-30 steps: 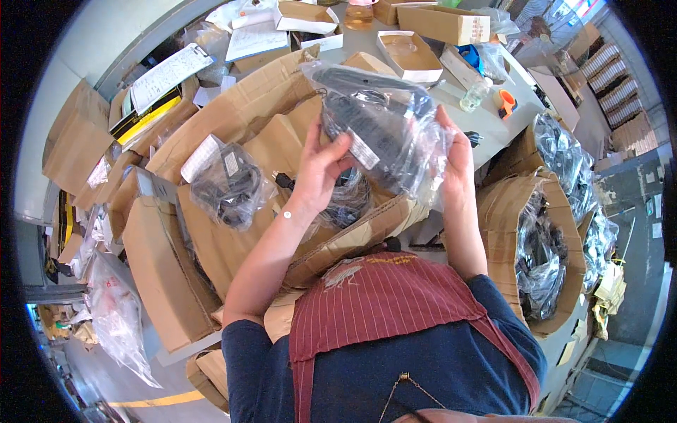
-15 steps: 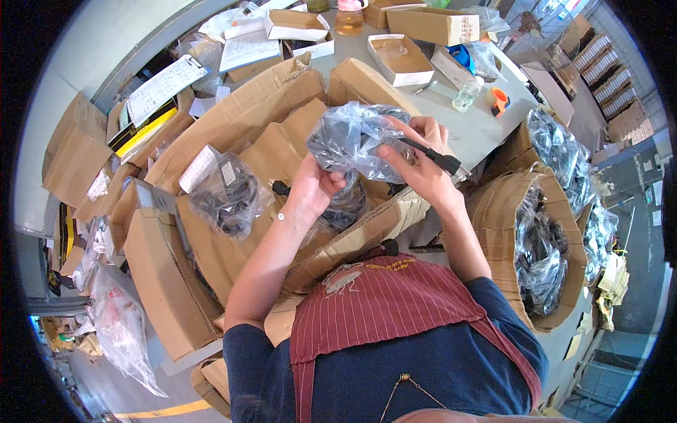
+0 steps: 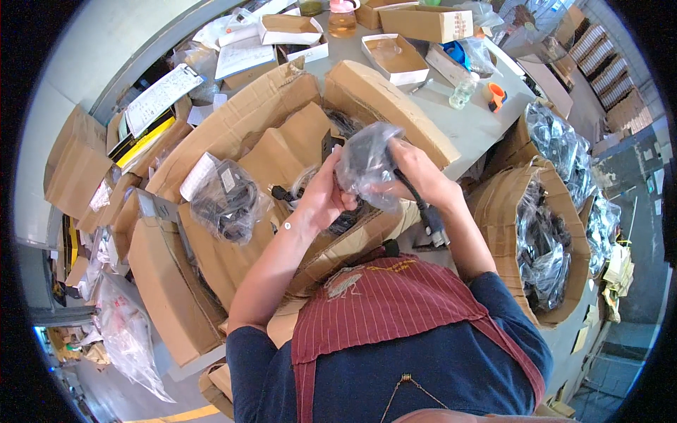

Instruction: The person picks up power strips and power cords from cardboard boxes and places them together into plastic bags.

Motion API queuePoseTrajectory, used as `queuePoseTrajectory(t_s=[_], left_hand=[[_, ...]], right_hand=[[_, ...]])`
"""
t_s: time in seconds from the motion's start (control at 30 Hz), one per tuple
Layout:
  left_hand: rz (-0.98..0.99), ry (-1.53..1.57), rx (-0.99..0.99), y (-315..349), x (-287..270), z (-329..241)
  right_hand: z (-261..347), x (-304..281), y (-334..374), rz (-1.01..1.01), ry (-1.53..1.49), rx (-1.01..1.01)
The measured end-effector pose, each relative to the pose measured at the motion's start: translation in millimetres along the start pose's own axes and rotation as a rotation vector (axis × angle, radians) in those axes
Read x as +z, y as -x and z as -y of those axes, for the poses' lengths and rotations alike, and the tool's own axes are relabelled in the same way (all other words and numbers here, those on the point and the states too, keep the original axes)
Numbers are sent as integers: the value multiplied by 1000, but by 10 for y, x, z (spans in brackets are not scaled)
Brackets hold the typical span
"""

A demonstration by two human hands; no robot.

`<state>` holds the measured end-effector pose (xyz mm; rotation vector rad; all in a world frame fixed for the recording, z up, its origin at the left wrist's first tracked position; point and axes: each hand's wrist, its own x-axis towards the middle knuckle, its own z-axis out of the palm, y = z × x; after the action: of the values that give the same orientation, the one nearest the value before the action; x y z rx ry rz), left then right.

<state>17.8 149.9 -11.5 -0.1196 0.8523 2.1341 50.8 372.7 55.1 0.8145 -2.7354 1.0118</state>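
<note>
A coiled black cable in a clear plastic bag (image 3: 370, 166) is held up between my two hands, over the open carton. My left hand (image 3: 328, 194) closes on the bag's left side with curled fingers. My right hand (image 3: 423, 173) grips its right side, the fingers partly hidden behind the plastic. Out of the bag, below my right hand, hangs a loose black cable end (image 3: 431, 225) with connectors. Under my hands the large cardboard carton (image 3: 247, 113) has its flaps spread, with more cables partly hidden inside. Another bagged cable (image 3: 229, 201) lies on cardboard to the left, beside a white paper slip.
To the right stands a carton (image 3: 493, 218) full of bagged cables (image 3: 546, 247). Farther back on the table are a shallow white-edged box (image 3: 395, 60), an orange tape dispenser (image 3: 495, 95) and a small clear bottle (image 3: 462, 93). A clipboard (image 3: 166, 95) rests on boxes at left.
The bagged cable has been turned and brought slightly nearer. Its loose end, which pointed right across my right hand, now hangs down below that hand.
</note>
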Motion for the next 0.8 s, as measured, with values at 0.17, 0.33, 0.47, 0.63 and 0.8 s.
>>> queuePoseTrajectory(t_s=[0.17,0.33,0.47,0.63,0.8], left_hand=[[-105,-129,-107,68,226,-44],[-238,-593,120,67,205,-125],[-565,-1226,808,195,351,-202],[-455,-1473,1504,331,586,-301],[-536,-1543,1512,377,506,-381]], right_hand=[[-74,140,-3,11,-312,80],[-59,212,-96,-161,-224,390],[12,226,-189,-211,-63,466],[96,395,-219,-176,75,255],[244,526,-275,-110,117,248]])
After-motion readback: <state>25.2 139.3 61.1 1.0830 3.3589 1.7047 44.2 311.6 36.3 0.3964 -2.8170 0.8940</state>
